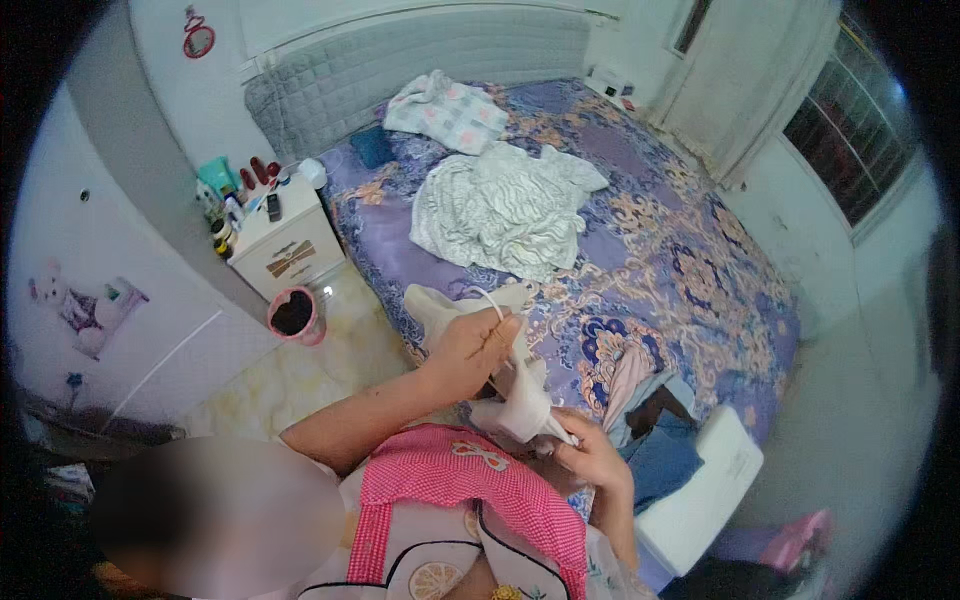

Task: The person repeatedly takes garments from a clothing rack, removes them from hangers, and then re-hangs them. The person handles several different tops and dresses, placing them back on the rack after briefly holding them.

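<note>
A thin cream-white garment (525,400) is stretched between my two hands, over the near edge of the bed. My left hand (470,350) is closed on its upper part, where a narrow white strap-like loop (492,303) stands up beside the fingers. Lower and to the right, my right hand (590,450) pinches a gathered end of the same cloth. Part of the garment spreads out beyond the left hand. What kind of garment it is, I cannot make out.
A crumpled pale green cloth (515,205) and a patterned blanket (445,110) lie on the purple flowered bed (700,270). Folded clothes (655,425) and a white box-like object (705,480) are at right. Leftward stand a cluttered nightstand (290,240) and a pink bin (310,325).
</note>
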